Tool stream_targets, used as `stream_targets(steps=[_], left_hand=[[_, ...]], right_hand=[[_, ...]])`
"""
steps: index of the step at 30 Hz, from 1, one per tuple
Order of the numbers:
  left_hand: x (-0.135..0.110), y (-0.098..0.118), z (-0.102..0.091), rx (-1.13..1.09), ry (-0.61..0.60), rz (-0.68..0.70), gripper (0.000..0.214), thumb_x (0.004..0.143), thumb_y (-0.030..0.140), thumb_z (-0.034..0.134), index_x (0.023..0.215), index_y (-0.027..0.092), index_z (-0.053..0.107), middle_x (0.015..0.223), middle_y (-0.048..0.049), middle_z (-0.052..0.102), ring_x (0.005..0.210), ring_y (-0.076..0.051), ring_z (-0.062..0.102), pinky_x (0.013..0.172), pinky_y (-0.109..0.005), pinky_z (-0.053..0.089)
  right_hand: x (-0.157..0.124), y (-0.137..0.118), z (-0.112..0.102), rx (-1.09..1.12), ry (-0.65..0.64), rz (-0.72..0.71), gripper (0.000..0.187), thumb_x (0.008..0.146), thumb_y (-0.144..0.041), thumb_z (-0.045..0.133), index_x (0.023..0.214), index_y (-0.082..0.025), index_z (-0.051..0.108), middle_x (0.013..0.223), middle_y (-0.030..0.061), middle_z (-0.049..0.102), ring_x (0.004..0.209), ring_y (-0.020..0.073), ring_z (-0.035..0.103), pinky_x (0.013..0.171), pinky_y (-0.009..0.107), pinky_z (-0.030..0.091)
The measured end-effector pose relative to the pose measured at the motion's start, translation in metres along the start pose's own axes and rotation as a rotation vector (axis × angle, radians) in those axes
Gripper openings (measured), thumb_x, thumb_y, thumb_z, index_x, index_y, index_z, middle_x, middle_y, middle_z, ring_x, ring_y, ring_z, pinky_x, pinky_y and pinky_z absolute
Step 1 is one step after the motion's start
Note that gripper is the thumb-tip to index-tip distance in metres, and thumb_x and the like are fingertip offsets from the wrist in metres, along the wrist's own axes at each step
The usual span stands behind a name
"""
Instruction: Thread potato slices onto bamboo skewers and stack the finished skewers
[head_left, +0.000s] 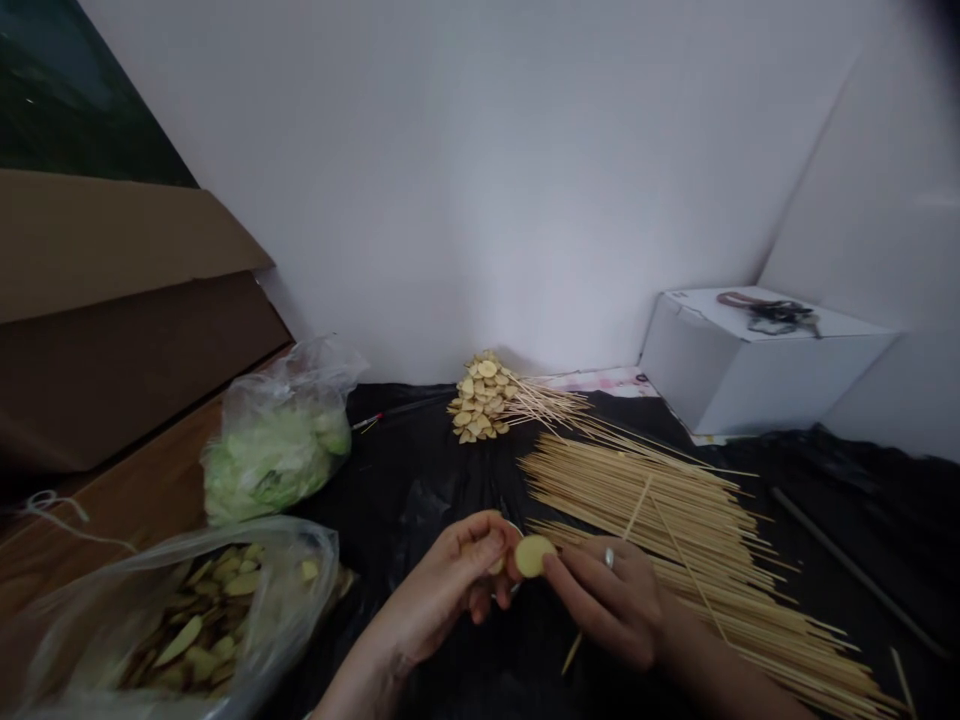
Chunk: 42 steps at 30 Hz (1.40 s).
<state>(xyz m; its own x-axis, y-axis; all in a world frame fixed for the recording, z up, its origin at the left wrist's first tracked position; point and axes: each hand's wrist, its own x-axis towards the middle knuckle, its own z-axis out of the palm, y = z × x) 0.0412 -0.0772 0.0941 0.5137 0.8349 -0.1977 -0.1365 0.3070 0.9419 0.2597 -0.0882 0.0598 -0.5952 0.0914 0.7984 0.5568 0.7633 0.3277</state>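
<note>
The person's left hand [442,585] and right hand [611,600] meet low in the centre of the view, both curled and close together, with a silver ring [609,558] on a finger of the right. The right thumb and fingers pinch a round yellow potato slice [532,556] against the fingertips of the left hand, which curl around its near edge; a paler sliver shows among those fingers, too small to identify. A thin bamboo skewer [571,655] pokes out below the hands. To the near left, a clear plastic bag [292,560] holds more potato slices [202,622], and farther left another bag [330,375] holds pale green shredded cabbage [277,470]. Both rest at the edge of a black plastic sheet [420,480]. At the far centre, a fan of skewers threaded with golden slices [480,398] lies on the sheet, and a large spread of bare skewers [675,530] runs along the right. A white box [750,365] stands at the far right with a dark strap [766,313] on top. Brown cardboard flaps [97,300] lean at the left. No writing is legible.
</note>
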Motion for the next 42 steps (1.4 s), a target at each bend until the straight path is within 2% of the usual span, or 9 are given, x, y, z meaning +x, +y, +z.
stream_targets(steps=[8,11,15,19,22,26,34,37,42], left_hand=[[0.007,0.009,0.003,0.075,0.049,-0.032,0.028,0.070,0.036,0.077,0.084,0.015,0.064,0.065,-0.0012,0.063,0.048,-0.007,0.053,0.039,-0.015,0.034],[0.016,0.017,-0.013,-0.104,0.165,0.036,0.023,0.071,0.030,0.077,0.082,0.015,0.063,0.060,0.0015,0.061,0.046,-0.005,0.052,0.040,-0.013,0.035],[0.046,0.015,-0.048,-0.294,0.363,0.048,0.025,0.071,0.022,0.076,0.091,0.017,0.062,0.084,-0.0058,0.071,0.069,-0.013,0.068,0.050,-0.014,0.049],[0.086,-0.015,-0.070,-0.377,0.436,0.094,0.018,0.075,0.014,0.072,0.090,0.015,0.062,0.089,-0.0071,0.072,0.070,-0.011,0.069,0.054,-0.013,0.052],[0.103,-0.042,-0.075,-0.416,0.406,0.106,0.019,0.074,0.016,0.074,0.089,0.015,0.063,0.087,-0.0063,0.072,0.068,-0.010,0.069,0.053,-0.012,0.052],[0.104,-0.062,-0.079,-0.395,0.363,0.112,0.028,0.070,0.020,0.079,0.094,0.015,0.065,0.087,-0.0067,0.072,0.070,-0.011,0.069,0.052,-0.012,0.050],[0.097,-0.062,-0.082,-0.394,0.335,0.122,0.028,0.068,0.024,0.080,0.091,0.015,0.066,0.085,-0.0054,0.072,0.068,-0.010,0.067,0.052,-0.013,0.049],[0.099,-0.062,-0.081,-0.391,0.333,0.114,0.027,0.068,0.024,0.080,0.090,0.016,0.067,0.086,-0.0060,0.071,0.068,-0.011,0.067,0.052,-0.013,0.049],[0.099,-0.060,-0.081,-0.381,0.318,0.110,0.027,0.069,0.025,0.079,0.091,0.015,0.067,0.087,-0.0066,0.071,0.069,-0.011,0.066,0.053,-0.014,0.050]], right_hand=[[0.007,-0.009,-0.001,-0.021,-0.026,0.112,0.034,0.085,-0.010,0.061,0.118,-0.013,0.059,0.077,0.0058,0.069,0.066,0.0164,0.062,0.057,0.031,0.049],[0.002,-0.002,0.014,-0.086,-0.067,0.240,0.041,0.087,-0.018,0.062,0.126,-0.010,0.052,0.072,0.0031,0.067,0.062,0.0148,0.060,0.055,0.028,0.044],[-0.008,0.006,0.038,-0.155,-0.233,0.497,0.048,0.093,-0.050,0.048,0.120,-0.010,0.054,0.080,0.0078,0.068,0.064,0.0173,0.060,0.053,0.029,0.038],[-0.020,0.009,0.052,-0.156,-0.413,0.604,0.019,0.096,-0.025,0.042,0.093,-0.019,0.059,0.073,0.0034,0.065,0.060,0.0159,0.057,0.053,0.027,0.031],[-0.025,0.011,0.057,-0.164,-0.464,0.627,0.019,0.091,-0.014,0.043,0.083,-0.020,0.058,0.070,0.0022,0.062,0.058,0.0151,0.055,0.051,0.027,0.028],[-0.027,0.020,0.057,-0.171,-0.401,0.591,0.022,0.096,-0.033,0.042,0.098,-0.020,0.060,0.082,0.0044,0.066,0.061,0.0156,0.057,0.051,0.026,0.030],[-0.060,0.077,0.038,-0.327,-0.519,0.534,0.034,0.098,-0.026,0.033,0.081,-0.019,0.061,0.072,0.0048,0.063,0.066,0.0160,0.056,0.058,0.026,0.031],[-0.069,0.095,0.029,-0.446,-0.518,0.637,0.035,0.098,-0.029,0.033,0.078,-0.019,0.061,0.065,0.0039,0.061,0.060,0.0165,0.054,0.054,0.026,0.029],[-0.030,0.087,0.050,-0.371,-0.347,0.640,0.024,0.095,-0.020,0.038,0.094,-0.016,0.062,0.078,0.0079,0.064,0.075,0.0207,0.056,0.064,0.028,0.036]])
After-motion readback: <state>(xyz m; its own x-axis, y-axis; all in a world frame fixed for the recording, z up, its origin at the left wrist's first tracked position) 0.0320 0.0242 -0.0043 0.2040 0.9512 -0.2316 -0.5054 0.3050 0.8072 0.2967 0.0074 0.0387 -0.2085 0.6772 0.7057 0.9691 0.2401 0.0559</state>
